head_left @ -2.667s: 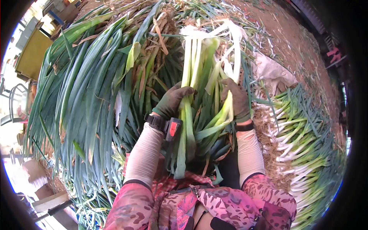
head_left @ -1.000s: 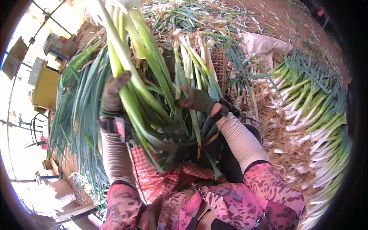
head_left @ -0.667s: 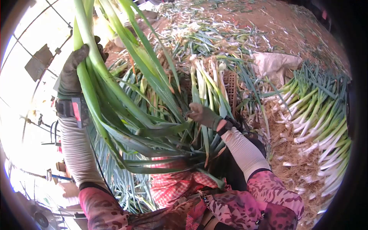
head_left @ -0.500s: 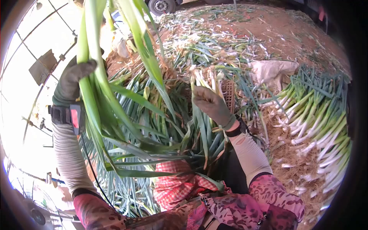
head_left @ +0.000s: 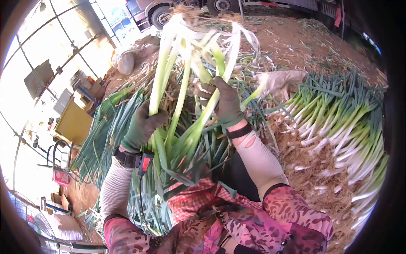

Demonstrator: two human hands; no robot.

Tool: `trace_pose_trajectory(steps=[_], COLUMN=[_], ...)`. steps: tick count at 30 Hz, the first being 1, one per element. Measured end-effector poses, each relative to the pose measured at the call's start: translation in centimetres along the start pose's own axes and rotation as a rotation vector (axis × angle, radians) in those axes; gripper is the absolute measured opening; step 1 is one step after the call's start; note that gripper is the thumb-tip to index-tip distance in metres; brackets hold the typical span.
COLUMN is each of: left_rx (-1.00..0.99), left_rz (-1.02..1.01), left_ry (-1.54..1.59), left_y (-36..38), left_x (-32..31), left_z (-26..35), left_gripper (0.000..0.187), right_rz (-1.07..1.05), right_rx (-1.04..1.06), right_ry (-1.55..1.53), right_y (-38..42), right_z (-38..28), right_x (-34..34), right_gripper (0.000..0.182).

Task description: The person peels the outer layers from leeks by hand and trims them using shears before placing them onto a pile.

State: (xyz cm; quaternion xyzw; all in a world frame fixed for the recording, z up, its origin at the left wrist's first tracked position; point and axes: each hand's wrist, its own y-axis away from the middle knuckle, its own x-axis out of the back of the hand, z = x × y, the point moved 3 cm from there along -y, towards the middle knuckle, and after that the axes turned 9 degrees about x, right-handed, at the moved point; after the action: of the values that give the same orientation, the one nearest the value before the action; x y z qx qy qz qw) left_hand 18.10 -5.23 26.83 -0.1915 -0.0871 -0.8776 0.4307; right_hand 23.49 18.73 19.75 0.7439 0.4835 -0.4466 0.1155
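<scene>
Both gloved hands hold green onions upright over the lap, with roots at the top and leaves hanging down. My left hand (head_left: 146,125) is closed round the pale stalks (head_left: 160,80) on the left side of the bunch. Fingers bent, my right hand (head_left: 223,99) grips the stalks (head_left: 230,55) on the right side. The roots (head_left: 184,13) reach the top of the view. The green leaves (head_left: 177,156) spread below the hands onto the red checked cloth (head_left: 196,197).
Unpeeled onions (head_left: 114,127) lie in a pile at the left. Rows of white-stalked onions (head_left: 338,135) lie at the right, near a pale sack (head_left: 281,84). A yellow box (head_left: 75,120), a fan (head_left: 29,213) and a truck wheel (head_left: 160,17) stand farther off.
My left hand has come down and inward with its onions, whose rooted ends now show. My right hand has risen slightly and moved left, onto stalks beside it. The view has shifted.
</scene>
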Motion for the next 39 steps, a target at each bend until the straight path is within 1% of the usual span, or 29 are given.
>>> trace_pose_trajectory(steps=[1, 4, 5, 6, 8, 9, 11, 12, 14, 15, 16, 17, 18, 20, 22, 24, 26, 28, 29, 30, 31, 32, 33, 34, 36, 39], left_rx=[-0.003, 0.005, -0.016, -0.016, -0.017, -0.009, 0.025, 0.042, 0.169, 0.27, 0.263, 0.261, 0.31, 0.368, 0.421, 0.444, 0.401, 0.402, 0.402, 0.406, 0.4, 0.394, 0.39, 0.388, 0.415, 0.396], left_rz=[-0.013, -0.016, -0.042, -0.064, -0.102, -0.121, -0.123, -0.127, -0.243, -0.227, -0.279, -0.332, -0.428, -0.382, -0.341, -0.293, -0.344, -0.398, -0.445, -0.497, -0.566, -0.634, -0.669, -0.67, -0.712, -0.654], left_ry=[-0.008, 0.11, 0.076, 0.12, 0.209, 0.191, 0.279, 0.322, 0.408, 0.326, 0.456, 0.585, 0.765, 0.655, 0.586, 0.555, 0.502, 0.487, 0.443, 0.459, 0.485, 0.511, 0.526, 0.454, 0.417, 0.444], left_y=[0.0, 0.4, 0.4, 0.6, 0.7, 1.1, 1.7, 2.0, 2.1, 3.0, 3.2, 3.3, 3.4, 2.9, 2.9, 3.5, 4.0, 5.4, 5.8, 6.3, 6.7, 7.1, 7.4, 7.6, 7.5, 7.3], left_x=[0.2, -1.7, -2.1, -2.5, -3.3, -3.4, -3.6, -3.9, -5.2, -6.4, -7.1, -7.9, -8.2, -7.8, -7.4, -6.8, -6.3, -6.3, -6.3, -6.8, -7.4, -8.2, -8.7, -9.2, -9.9, -9.3], left_z=[-0.7, -1.8, -1.9, -2.0, -2.4, -2.3, -2.5, -2.7, -5.2, -3.5, -3.4, -3.2, -3.3, -4.2, -4.7, -4.6, -4.9, -4.1, -4.3, -4.4, -3.7, -2.9, -2.4, -1.7, -1.0, -1.2], left_gripper=[0.035, 0.033, 0.038, 0.04, 0.043, 0.047, 0.041, 0.038, 0.049, 0.055, 0.055, 0.056, 0.056, 0.053, 0.05, 0.046, 0.041, 0.039, 0.036, 0.036, 0.037, 0.037, 0.039, 0.039, 0.04, 0.04], right_rz=[-0.131, -0.066, -0.116, -0.159, -0.173, -0.158, -0.126, -0.121, -0.104, -0.183, -0.262, -0.288, -0.313, -0.601, -0.642, -0.437, -0.517, -0.034, -0.062, -0.092, -0.159, -0.154, -0.153, -0.173, -0.245, -0.413], right_rx=[-0.021, -0.101, -0.113, -0.152, -0.155, -0.166, -0.188, -0.193, -0.204, -0.07, 0.069, 0.103, 0.134, 0.391, 0.284, -0.148, 0.627, 0.718, 0.767, 0.816, 0.582, 0.351, 0.202, 0.117, 0.069, 0.07], right_ry=[-0.024, 0.178, 0.232, 0.173, 0.159, 0.158, 0.155, 0.073, -0.097, 0.268, 0.631, 0.589, 0.549, 0.953, 1.024, 0.744, 0.911, 0.885, 0.865, 0.844, 0.561, 0.282, 0.094, -0.045, -0.205, -0.339], right_y=[-0.2, 2.9, 3.3, 4.2, 4.6, 4.9, 5.3, 5.3, 5.2, 5.1, 5.2, 5.4, 5.6, 4.4, 4.0, 4.3, 1.0, -0.9, -3.8, -7.6, -8.4, -9.0, -8.8, -8.0, -5.5, -1.6], right_z=[0.9, 0.9, 1.5, 1.5, 2.1, 1.9, 1.3, 1.6, 2.9, 3.0, 3.0, 3.0, 3.1, 2.5, 0.5, -4.5, -8.3, -11.7, -11.3, -9.8, -9.2, -8.5, -7.4, -6.1, -4.4, -3.3], right_x=[1.5, -2.4, -2.8, -3.7, -3.5, -3.2, -2.5, -2.3, -1.7, -1.4, -1.4, -1.6, -1.7, -1.4, -1.1, -2.5, 1.7, 2.7, 5.4, 9.4, 9.2, 8.9, 8.5, 8.2, 7.4, 6.3], right_gripper=[0.038, 0.048, 0.047, 0.045, 0.044, 0.045, 0.046, 0.048, 0.051, 0.053, 0.056, 0.056, 0.057, 0.057, 0.054, 0.047, 0.048, 0.049, 0.049, 0.049, 0.047, 0.045, 0.046, 0.047, 0.049, 0.053])
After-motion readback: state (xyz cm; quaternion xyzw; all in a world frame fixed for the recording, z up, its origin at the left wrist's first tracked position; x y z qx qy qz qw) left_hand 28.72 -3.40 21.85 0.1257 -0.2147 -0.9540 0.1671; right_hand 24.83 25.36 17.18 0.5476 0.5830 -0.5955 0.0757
